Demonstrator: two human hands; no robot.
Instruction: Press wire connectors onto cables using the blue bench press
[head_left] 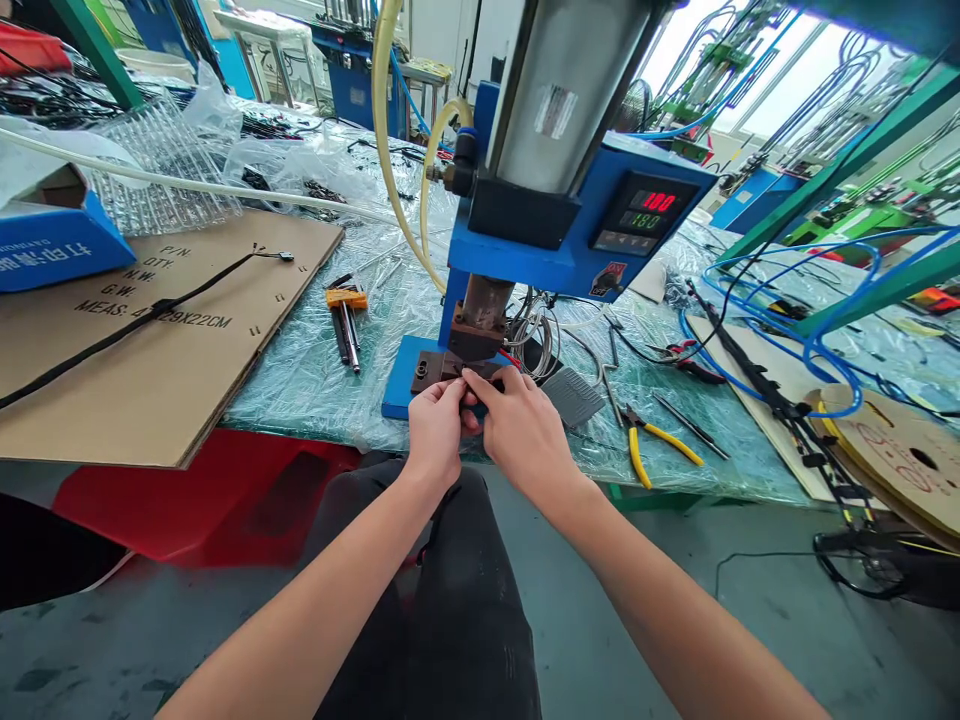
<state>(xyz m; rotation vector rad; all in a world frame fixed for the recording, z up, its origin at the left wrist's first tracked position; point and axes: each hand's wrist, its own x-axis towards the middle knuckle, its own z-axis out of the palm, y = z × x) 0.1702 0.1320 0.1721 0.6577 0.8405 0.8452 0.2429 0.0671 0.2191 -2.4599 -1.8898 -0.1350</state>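
My left hand (435,425) and my right hand (521,430) meet at the front of a blue press machine (577,225). Both have their fingers pinched together on a small dark part at the brown metal die block (429,370) under the press head (480,325). What the fingertips hold is too small to name. A grey cylinder (566,90) rises above the press, and a display (645,212) shows red and green digits.
A cardboard sheet (150,340) with a black cable lies left. Hex keys (346,320) sit beside the press. Yellow-handled pliers (660,440), red-handled cutters (686,355), blue tubing (817,350) and a cable spool (900,455) lie right. A red stool (195,500) stands below.
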